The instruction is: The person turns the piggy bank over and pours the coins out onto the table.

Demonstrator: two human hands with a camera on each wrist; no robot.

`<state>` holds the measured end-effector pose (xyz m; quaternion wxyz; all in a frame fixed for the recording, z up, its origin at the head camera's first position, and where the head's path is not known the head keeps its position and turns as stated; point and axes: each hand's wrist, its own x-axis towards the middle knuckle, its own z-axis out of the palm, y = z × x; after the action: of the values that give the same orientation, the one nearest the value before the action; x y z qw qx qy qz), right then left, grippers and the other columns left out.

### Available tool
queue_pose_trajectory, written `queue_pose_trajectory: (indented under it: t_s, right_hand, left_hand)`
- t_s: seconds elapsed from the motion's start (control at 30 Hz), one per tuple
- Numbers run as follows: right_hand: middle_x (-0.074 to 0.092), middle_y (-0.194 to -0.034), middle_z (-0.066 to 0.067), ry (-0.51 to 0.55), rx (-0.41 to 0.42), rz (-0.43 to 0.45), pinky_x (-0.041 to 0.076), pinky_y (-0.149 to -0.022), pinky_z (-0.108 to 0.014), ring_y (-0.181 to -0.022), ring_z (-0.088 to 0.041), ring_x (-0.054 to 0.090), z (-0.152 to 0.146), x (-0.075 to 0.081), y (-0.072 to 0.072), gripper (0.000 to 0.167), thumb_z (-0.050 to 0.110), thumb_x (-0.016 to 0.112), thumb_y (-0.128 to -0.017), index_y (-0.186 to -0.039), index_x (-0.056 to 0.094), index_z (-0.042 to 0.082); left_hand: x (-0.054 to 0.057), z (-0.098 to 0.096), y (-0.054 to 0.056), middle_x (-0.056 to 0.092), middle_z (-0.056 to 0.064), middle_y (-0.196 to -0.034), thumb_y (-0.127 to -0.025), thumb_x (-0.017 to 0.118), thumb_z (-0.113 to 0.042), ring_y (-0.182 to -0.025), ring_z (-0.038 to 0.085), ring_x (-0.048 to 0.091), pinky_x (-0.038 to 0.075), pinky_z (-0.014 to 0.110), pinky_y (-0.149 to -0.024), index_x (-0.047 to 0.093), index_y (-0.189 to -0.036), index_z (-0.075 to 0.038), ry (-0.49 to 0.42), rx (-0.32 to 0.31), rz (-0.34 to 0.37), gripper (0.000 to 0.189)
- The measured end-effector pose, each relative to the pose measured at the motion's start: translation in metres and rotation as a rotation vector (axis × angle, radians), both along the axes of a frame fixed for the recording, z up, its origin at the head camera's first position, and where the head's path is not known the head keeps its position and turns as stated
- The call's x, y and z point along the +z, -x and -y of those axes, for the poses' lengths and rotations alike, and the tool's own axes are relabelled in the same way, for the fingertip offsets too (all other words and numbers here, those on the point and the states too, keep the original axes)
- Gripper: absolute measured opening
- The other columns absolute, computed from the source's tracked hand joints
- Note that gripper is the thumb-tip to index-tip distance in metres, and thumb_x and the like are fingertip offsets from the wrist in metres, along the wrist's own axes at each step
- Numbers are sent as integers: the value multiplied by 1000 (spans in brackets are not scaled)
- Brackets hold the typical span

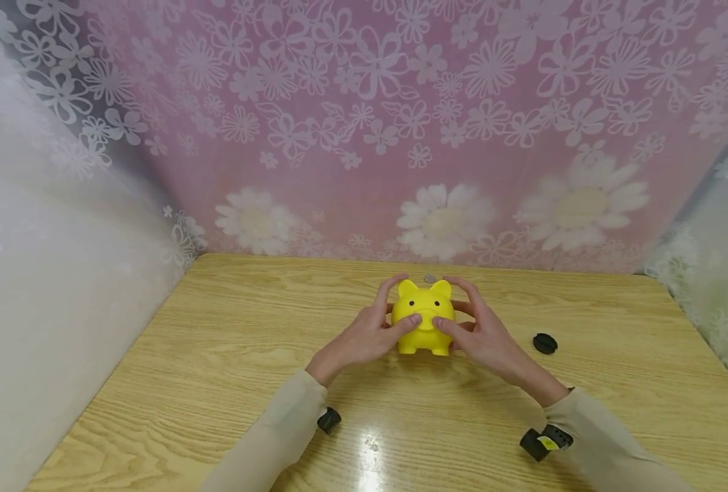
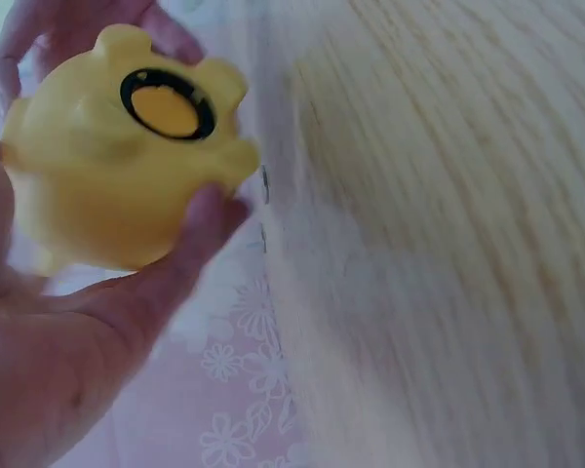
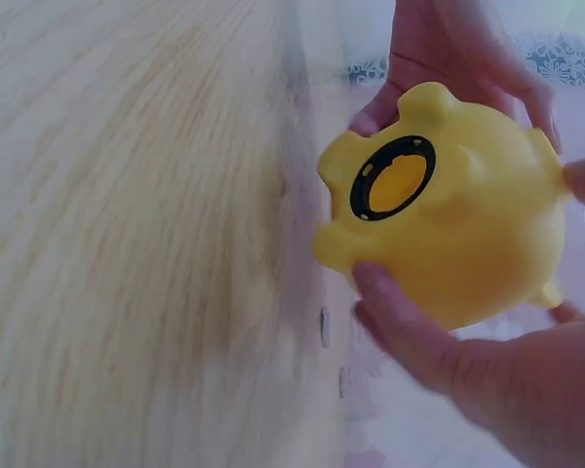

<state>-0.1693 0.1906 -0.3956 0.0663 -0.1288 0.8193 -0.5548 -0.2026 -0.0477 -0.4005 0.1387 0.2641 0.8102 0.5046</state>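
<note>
A yellow piggy bank (image 1: pixel 424 307) faces me, held up between both hands above the table. My left hand (image 1: pixel 372 331) grips its left side, thumb on the snout and fingers round the back. On the other side my right hand (image 1: pixel 483 335) holds it the same way, its thumb beside the snout. The underside shows in the left wrist view, with a black-rimmed round hole (image 2: pixel 169 103) between the feet. That hole stands uncovered in the right wrist view too. A black round plug (image 1: pixel 545 343) lies on the table to the right of my right hand.
Just behind the piggy bank a coin (image 1: pixel 430 279) lies near the far edge of the wood-grain table (image 1: pixel 247 328). Thin coin edges (image 3: pixel 325 327) show in the right wrist view. A pink flowered cloth (image 1: pixel 339 171) hangs behind the table, with pale cloth at both sides.
</note>
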Motion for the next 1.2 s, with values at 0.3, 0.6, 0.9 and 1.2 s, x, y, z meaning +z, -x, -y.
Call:
queue_pose_trajectory:
  t_s: [0.3,0.6,0.9,1.2]
  right_hand:
    - [31,-157,-34,-23,132,-965,45,-109,-27,-145,-37,44,-1,-6,14,66,37,73,-93,-135,41,-2]
    - [27,-154,-40,-6,175,-978,42,-112,-22,-150,-25,39,-2,-14,16,63,36,71,-94,-134,41,-3]
    - [31,-150,-42,-72,151,-1089,36,-120,-25,-151,-34,35,-1,-15,17,52,37,69,-96,-125,45,2]
    - [23,-150,-40,-109,167,-1207,34,-120,-37,-153,-42,27,-1,-16,15,33,28,65,-100,-116,44,7]
  left_hand:
    - [2,3,9,17,22,-169,-81,84,-13,-148,37,41,51,45,-109,24,-138,-14,-86,-84,-761,82]
    - [-5,4,11,20,23,-167,-78,85,-14,-150,37,39,52,42,-109,26,-133,-15,-50,-78,-818,81]
    - [-4,4,11,18,28,-165,-79,86,-14,-148,40,39,48,43,-114,27,-128,-16,-26,-95,-892,76]
    - [-1,2,6,14,30,-164,-81,84,-9,-149,43,36,45,38,-115,33,-120,-17,7,-93,-1029,64]
